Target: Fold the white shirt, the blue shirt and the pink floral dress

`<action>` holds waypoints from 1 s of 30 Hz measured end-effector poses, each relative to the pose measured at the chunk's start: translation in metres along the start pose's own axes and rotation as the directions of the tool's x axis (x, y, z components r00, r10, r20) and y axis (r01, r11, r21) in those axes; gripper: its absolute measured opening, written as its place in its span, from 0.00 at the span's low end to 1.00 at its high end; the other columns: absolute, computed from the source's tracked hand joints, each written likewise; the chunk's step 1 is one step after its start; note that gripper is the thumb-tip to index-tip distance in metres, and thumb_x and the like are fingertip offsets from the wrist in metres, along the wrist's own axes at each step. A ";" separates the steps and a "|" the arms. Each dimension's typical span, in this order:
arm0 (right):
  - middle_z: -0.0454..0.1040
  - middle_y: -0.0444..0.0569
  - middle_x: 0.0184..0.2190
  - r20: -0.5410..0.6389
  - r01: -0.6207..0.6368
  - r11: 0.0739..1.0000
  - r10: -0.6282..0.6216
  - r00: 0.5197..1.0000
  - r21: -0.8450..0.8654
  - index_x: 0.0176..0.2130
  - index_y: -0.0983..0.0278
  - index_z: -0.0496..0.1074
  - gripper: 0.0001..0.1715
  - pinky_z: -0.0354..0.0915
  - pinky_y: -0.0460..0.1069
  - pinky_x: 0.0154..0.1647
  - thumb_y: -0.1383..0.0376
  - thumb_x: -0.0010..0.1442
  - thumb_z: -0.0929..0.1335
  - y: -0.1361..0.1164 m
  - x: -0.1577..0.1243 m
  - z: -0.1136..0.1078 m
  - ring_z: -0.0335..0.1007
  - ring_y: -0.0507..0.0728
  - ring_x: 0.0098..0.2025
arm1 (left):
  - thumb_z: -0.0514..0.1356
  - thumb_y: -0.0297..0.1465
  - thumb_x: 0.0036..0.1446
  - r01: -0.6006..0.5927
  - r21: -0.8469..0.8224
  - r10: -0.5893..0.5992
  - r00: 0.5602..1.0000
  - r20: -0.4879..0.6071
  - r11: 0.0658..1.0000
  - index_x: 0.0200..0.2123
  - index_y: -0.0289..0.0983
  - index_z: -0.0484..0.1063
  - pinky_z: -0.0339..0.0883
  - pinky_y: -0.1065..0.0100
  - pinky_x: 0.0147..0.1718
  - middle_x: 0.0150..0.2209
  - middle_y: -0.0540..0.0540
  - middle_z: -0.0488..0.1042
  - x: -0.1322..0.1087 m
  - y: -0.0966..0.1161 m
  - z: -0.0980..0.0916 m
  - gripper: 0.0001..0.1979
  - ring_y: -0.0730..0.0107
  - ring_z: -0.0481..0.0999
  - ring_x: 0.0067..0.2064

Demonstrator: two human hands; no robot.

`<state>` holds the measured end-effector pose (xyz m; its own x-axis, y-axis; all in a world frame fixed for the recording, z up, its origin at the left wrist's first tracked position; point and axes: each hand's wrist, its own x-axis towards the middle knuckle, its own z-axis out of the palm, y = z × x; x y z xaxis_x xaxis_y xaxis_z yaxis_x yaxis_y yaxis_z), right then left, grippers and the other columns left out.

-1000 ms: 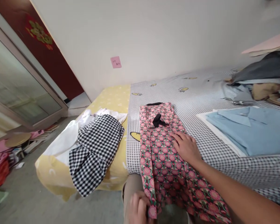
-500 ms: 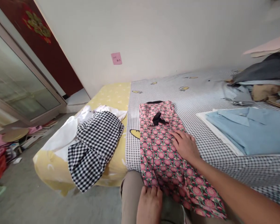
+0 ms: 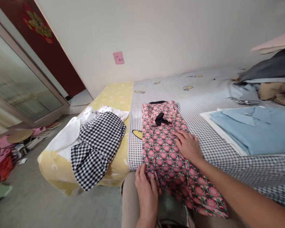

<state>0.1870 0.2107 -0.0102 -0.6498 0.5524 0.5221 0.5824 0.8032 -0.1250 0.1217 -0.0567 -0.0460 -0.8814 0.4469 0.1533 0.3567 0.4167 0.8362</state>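
Note:
A pink floral garment [image 3: 166,148] with a black bow lies lengthwise over the bed edge, its lower part draped across my lap. My right hand [image 3: 188,145] rests flat on its right side, fingers spread. At the left edge, by the bed's rim, my left hand [image 3: 146,190] touches the fabric with bent fingers, the thumb apart from them. Folds bunch up between the two hands near the lower end.
To the left, a black-and-white checked garment [image 3: 98,145] with white cloth [image 3: 64,134] lies on the yellow sheet [image 3: 118,93]. A folded light blue shirt [image 3: 258,129] is at right, with a clothes pile [image 3: 273,68] behind. My knee [image 3: 130,202] meets the bed front.
My left hand has moved up and slightly left, from the garment's lower hem to its left edge. My right hand stays in place on the cloth.

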 end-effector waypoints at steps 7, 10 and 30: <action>0.77 0.54 0.57 0.004 -0.001 1.000 0.001 1.000 -0.002 0.58 0.59 0.77 0.22 0.61 0.60 0.58 0.61 0.71 0.62 0.000 0.000 -0.001 0.70 0.64 0.55 | 0.55 0.44 0.64 0.259 -0.337 -0.241 0.966 0.094 0.905 0.70 0.33 0.47 0.68 0.54 0.61 0.62 0.30 0.66 -0.003 -0.012 0.024 0.38 0.56 0.75 0.58; 0.77 0.53 0.57 0.002 -0.006 1.000 0.006 1.000 0.003 0.58 0.58 0.77 0.22 0.61 0.60 0.57 0.62 0.70 0.62 0.001 0.000 0.001 0.70 0.64 0.56 | 0.55 0.47 0.63 0.240 -0.348 -0.223 0.971 0.089 0.906 0.64 0.34 0.56 0.69 0.54 0.61 0.59 0.31 0.67 -0.004 -0.016 0.022 0.33 0.56 0.74 0.57; 0.74 0.52 0.62 0.150 -0.171 0.971 0.147 0.978 0.168 0.56 0.53 0.77 0.23 0.61 0.71 0.61 0.59 0.65 0.63 0.004 0.017 -0.003 0.69 0.68 0.61 | 0.72 0.58 0.34 0.502 -0.627 -0.347 0.865 0.363 0.596 0.45 0.35 0.78 0.73 0.51 0.56 0.47 0.34 0.84 0.007 -0.015 0.017 0.40 0.43 0.81 0.52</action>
<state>0.1795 0.2226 0.0005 -0.6232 0.6912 0.3658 0.5944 0.7227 -0.3527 0.1158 -0.0468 -0.0661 -0.7736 0.5293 -0.3483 -0.4239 -0.0238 0.9054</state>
